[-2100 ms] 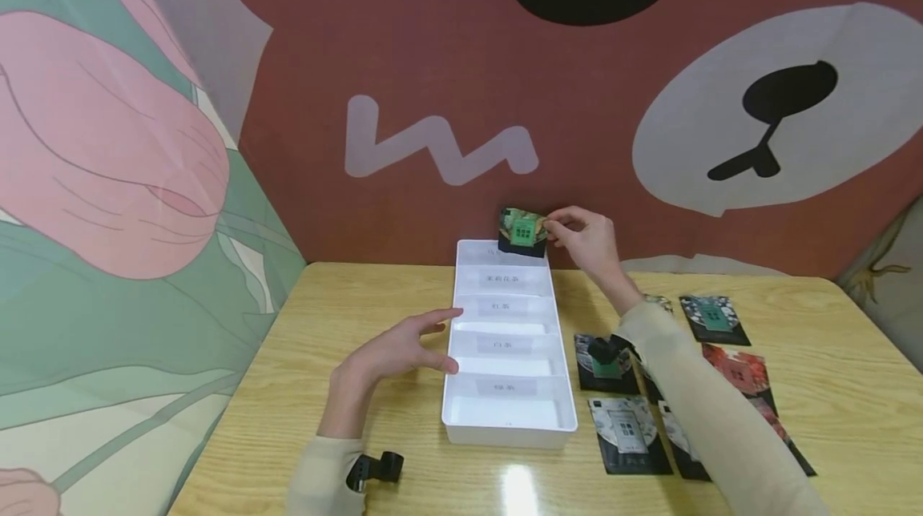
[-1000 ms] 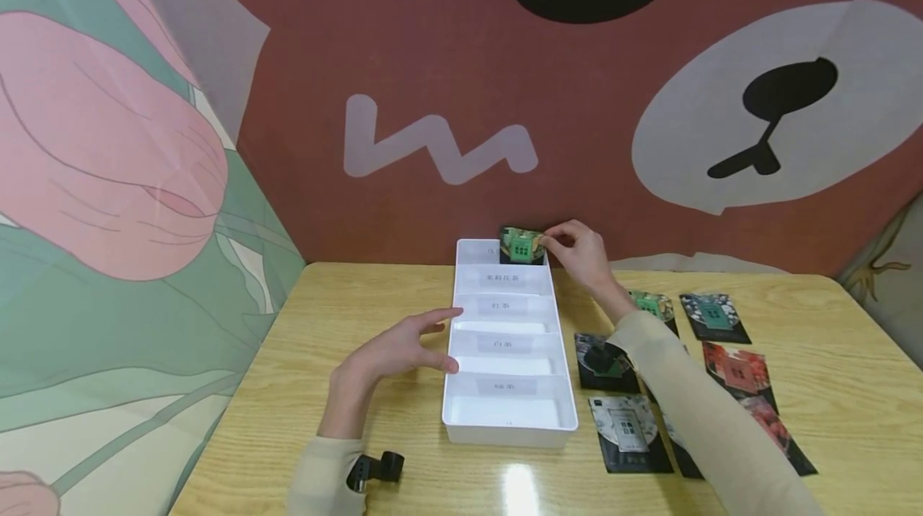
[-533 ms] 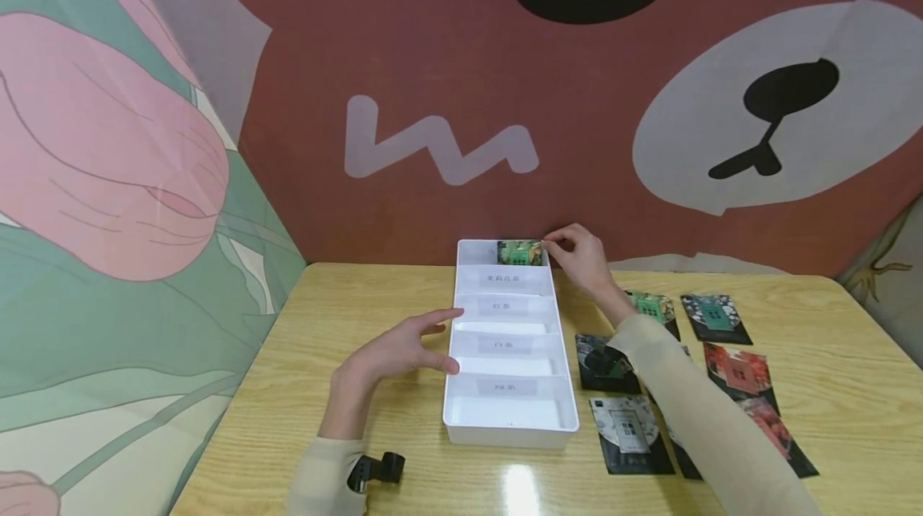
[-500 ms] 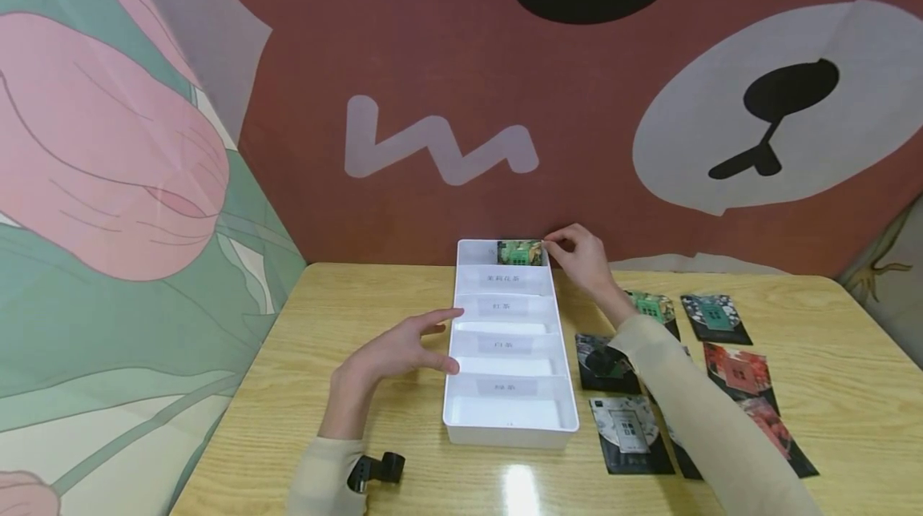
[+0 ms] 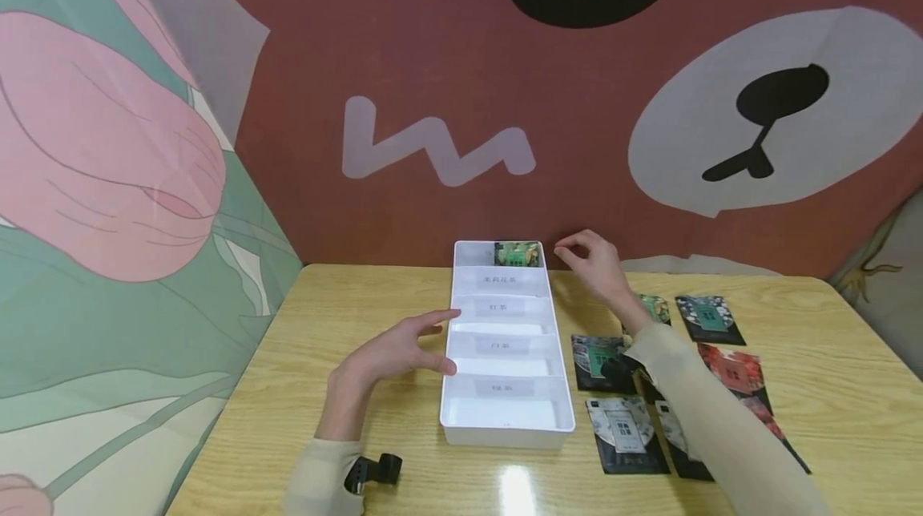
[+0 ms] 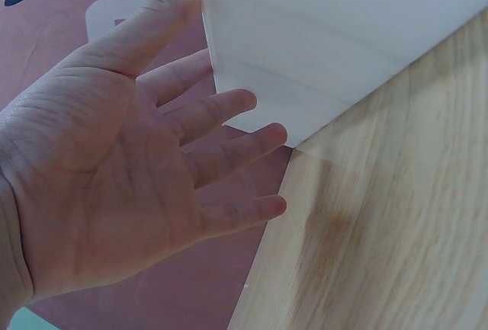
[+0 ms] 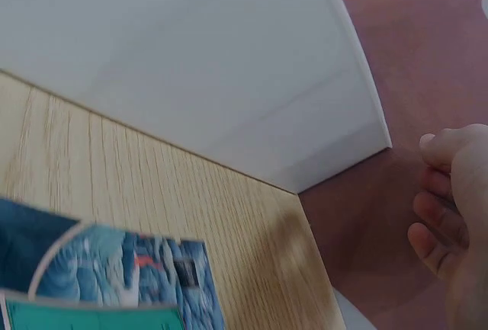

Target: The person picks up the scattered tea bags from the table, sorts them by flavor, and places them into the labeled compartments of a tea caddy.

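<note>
A white divided box [image 5: 508, 436] with a labelled card in each compartment stands lengthwise on the table. In its farthest compartment, at the right, sits a green and black tea packet [image 5: 517, 255], its lower part hidden. My right hand [image 5: 594, 264] is just right of that far corner, holding nothing, with its fingers loosely bent. The right wrist view shows those fingers [image 7: 431, 250] apart from the box wall. My left hand [image 5: 395, 349] spreads along the box's left side, thumb and index fingertip at the rim. In the left wrist view its other fingers [image 6: 229, 155] are extended.
Right of the box lie several more tea packets: a grey one [image 5: 626, 434], a dark green one [image 5: 602, 362], a blue-white one [image 5: 710, 318] and a red one [image 5: 734, 372]. My right sleeve [image 5: 714, 412] covers some. A printed cloth [image 5: 433, 211] rises behind the wooden table [image 5: 317, 324].
The green tea packet has gone down into the farthest compartment and been let go. My right hand has then drawn back a little to the right. My left hand has stayed put.
</note>
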`<state>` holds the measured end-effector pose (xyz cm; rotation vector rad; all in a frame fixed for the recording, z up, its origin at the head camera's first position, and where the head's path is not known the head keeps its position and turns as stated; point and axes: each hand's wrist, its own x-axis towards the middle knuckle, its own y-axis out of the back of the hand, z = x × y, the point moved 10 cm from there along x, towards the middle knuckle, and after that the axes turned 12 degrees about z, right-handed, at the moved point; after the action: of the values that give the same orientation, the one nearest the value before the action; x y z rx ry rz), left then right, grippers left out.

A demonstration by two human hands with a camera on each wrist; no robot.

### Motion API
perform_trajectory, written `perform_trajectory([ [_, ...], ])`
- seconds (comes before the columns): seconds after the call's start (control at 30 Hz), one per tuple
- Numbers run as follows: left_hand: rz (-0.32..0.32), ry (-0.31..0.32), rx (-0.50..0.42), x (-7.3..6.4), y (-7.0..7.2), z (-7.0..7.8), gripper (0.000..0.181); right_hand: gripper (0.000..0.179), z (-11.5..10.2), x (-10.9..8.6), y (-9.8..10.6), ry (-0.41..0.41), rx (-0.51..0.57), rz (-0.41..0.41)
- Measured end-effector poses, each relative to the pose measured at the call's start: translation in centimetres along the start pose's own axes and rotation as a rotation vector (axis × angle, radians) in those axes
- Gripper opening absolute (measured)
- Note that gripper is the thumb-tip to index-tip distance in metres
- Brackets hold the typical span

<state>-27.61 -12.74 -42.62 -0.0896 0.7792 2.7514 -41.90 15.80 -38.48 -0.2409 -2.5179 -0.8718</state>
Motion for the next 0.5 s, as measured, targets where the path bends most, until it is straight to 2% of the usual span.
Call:
perform_trajectory([
  [0.3, 0.003, -0.003, -0.006, -0.2, 0.1, 0.0, 0.087, 0.028, 1.1, -1.0, 1.9, 0.005, -0.043, -0.031],
  [0.5, 0.002, -0.001, -0.001, -0.2, 0.1, 0.0, 0.087, 0.035, 2.0, -1.6, 2.7, -0.024, -0.073, -0.069],
])
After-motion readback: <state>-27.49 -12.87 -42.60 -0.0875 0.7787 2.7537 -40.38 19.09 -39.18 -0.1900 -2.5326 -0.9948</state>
